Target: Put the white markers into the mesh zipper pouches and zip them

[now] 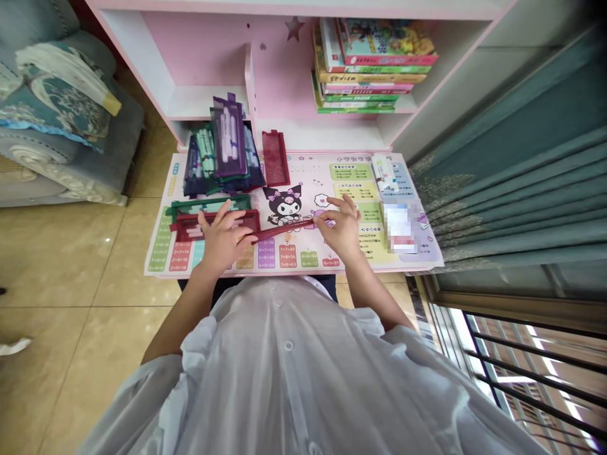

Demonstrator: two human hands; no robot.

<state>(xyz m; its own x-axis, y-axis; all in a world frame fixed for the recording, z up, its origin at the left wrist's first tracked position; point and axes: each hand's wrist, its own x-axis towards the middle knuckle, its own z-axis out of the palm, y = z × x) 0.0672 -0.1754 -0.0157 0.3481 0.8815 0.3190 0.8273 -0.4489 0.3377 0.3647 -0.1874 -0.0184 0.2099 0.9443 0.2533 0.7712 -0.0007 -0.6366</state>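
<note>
A dark red mesh zip pouch (284, 229), seen nearly edge-on, stretches between my two hands over the desk mat. My left hand (220, 240) grips its left end near the thumb, the other fingers partly spread. At the opposite end, the thumb and forefinger of my right hand (340, 229) pinch the pouch, with the remaining fingers raised. Partly under my left hand lies another red pouch (184, 229) with pale pens inside, and a green pouch (190, 206) lies just behind it. A flat red pouch (275, 158) rests farther back, beside a pile topped by a purple pouch of pens (229, 142).
The printed desk mat (313, 258) covers the desktop. White pens (386, 174) and a blurred phone-like rectangle (401, 227) lie at the right. Behind rises a pink-and-white shelf (203, 101) with stacked books (370, 79). A curtain (516, 158) hangs at the right.
</note>
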